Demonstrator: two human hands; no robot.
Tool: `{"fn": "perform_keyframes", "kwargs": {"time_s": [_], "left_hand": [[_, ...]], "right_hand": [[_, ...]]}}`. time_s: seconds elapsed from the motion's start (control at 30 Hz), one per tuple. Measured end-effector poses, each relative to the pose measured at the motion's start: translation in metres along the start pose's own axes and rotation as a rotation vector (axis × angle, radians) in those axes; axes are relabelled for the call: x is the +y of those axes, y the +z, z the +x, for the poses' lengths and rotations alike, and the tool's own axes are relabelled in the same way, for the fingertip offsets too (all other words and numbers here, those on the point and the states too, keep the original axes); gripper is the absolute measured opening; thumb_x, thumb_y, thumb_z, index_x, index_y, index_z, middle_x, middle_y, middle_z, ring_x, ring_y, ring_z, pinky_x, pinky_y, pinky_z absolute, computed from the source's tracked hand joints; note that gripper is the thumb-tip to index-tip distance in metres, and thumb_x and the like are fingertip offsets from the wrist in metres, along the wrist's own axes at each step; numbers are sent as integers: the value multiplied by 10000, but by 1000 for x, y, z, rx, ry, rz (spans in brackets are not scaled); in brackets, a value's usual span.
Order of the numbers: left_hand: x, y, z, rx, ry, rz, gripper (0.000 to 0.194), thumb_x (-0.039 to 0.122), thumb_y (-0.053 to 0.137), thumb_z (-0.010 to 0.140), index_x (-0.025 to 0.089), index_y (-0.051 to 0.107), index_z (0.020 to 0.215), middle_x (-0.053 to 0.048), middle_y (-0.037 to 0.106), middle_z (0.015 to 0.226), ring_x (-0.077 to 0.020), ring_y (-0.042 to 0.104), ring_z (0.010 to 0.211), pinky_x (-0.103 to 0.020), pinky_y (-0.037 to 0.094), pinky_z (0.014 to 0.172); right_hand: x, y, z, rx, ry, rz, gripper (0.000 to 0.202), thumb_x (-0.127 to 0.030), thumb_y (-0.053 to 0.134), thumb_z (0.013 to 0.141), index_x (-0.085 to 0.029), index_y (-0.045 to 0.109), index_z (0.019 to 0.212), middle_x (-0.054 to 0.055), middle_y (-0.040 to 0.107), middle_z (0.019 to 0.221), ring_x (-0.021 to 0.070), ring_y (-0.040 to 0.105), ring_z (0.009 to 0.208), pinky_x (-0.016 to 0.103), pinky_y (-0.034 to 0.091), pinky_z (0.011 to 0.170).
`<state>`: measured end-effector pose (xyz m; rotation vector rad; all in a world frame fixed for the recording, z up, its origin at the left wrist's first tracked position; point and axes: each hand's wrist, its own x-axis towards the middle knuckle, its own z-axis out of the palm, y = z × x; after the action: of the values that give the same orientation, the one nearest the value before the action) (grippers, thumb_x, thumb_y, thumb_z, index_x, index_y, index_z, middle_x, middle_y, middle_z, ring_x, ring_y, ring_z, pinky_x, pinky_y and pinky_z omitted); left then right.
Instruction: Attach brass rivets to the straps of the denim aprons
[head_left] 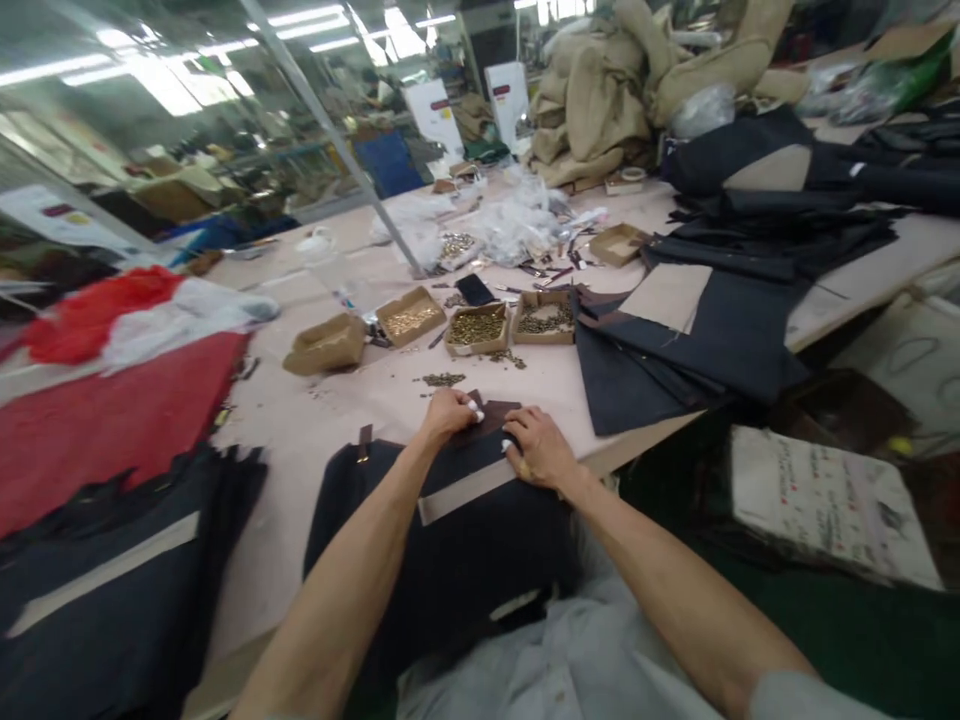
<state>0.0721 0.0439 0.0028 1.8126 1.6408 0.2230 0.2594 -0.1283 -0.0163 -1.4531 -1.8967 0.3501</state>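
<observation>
A black fabric panel [480, 535] with a light strip [465, 490] across it lies at the table's front edge, against my body. My left hand [450, 415] is closed at its far edge, pinching a dark brown tab [475, 400]. White wrapping covers some fingertips. My right hand [540, 450] curls over the panel's upper right edge, thumb and fingers gripping it beside a brown piece [501, 410]. Another brown tab [365, 442] with small brass-coloured fittings stands at the panel's upper left. What lies beneath my fingers is hidden.
Small boxes of metal parts [477, 330] stand beyond my hands, with a loose heap of fittings [442, 380] nearer. Black pieces [675, 350] are stacked on the right. Red material [127, 400] and a black stack [127, 570] lie left. A slanted metal pole [337, 140] rises behind.
</observation>
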Motion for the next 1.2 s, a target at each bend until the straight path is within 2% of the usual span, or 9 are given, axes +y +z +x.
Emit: {"fn": "perform_keyframes", "kwargs": {"time_s": [0.13, 0.3, 0.6, 0.77, 0.87, 0.97, 1.07, 1.13, 1.2], "left_hand": [[4, -9, 1, -44, -69, -25, 222, 159, 799, 540, 151, 610, 657, 17, 614, 556, -122, 550, 537, -212, 410, 521], [7, -20, -4, -110, -32, -75, 266, 222, 818, 567, 172, 571, 652, 22, 619, 560, -120, 556, 534, -215, 435, 511], [33, -35, 7, -193, -141, 240, 441, 302, 903, 545, 210, 476, 608, 61, 537, 457, -132, 538, 490, -219, 406, 497], [27, -32, 19, -237, -156, 332, 449, 311, 897, 544, 215, 460, 590, 50, 550, 449, -167, 593, 529, -229, 420, 522], [20, -30, 16, -230, -161, 215, 480, 336, 911, 543, 215, 449, 591, 42, 559, 471, -165, 592, 522, -242, 430, 532], [21, -33, -7, -149, -139, 59, 492, 357, 924, 545, 214, 458, 611, 47, 546, 491, -143, 554, 517, -241, 403, 527], [26, -29, -50, 59, -112, 46, 419, 314, 915, 568, 199, 520, 648, 43, 562, 560, -130, 529, 555, -246, 374, 552], [26, -13, -89, 295, -64, 47, 323, 296, 871, 643, 191, 574, 715, 24, 603, 649, -135, 552, 626, -251, 388, 609], [22, 17, -133, 475, -20, 11, 203, 297, 776, 766, 192, 602, 780, 5, 625, 705, -144, 574, 677, -261, 412, 675]], "right_hand": [[-6, -1, 0, 24, -8, 25, 350, -197, 634, 889, -187, 653, 1238, 112, 612, 1333, 276, 477, 1249, 460, 447, 1072], [-13, -3, 4, 44, -19, 47, 358, -174, 641, 868, -193, 656, 1225, 113, 618, 1312, 276, 483, 1240, 465, 458, 1056], [-14, 3, 8, 54, 2, 77, 404, -158, 630, 860, -194, 639, 1262, 111, 612, 1332, 278, 470, 1263, 463, 459, 1064], [-11, 8, 10, 47, 7, 73, 420, -167, 635, 857, -191, 628, 1277, 112, 601, 1351, 278, 465, 1269, 473, 454, 1081], [-12, 9, 10, 57, -1, 71, 400, -160, 623, 857, -192, 633, 1255, 113, 600, 1342, 285, 470, 1267, 483, 453, 1089], [-15, 8, 3, 94, -16, 95, 388, -145, 593, 867, -194, 630, 1250, 118, 600, 1314, 283, 480, 1252, 478, 465, 1081], [-14, 11, -9, 195, 27, 87, 417, -165, 564, 889, -176, 596, 1305, 146, 588, 1285, 293, 494, 1220, 492, 463, 1079], [-10, 18, -16, 240, 71, 40, 433, -218, 568, 907, -158, 572, 1335, 159, 596, 1249, 306, 505, 1184, 503, 461, 1063], [-4, 26, -22, 245, 97, -21, 447, -281, 572, 916, -140, 561, 1340, 166, 615, 1196, 317, 521, 1130, 502, 465, 1025]]}}
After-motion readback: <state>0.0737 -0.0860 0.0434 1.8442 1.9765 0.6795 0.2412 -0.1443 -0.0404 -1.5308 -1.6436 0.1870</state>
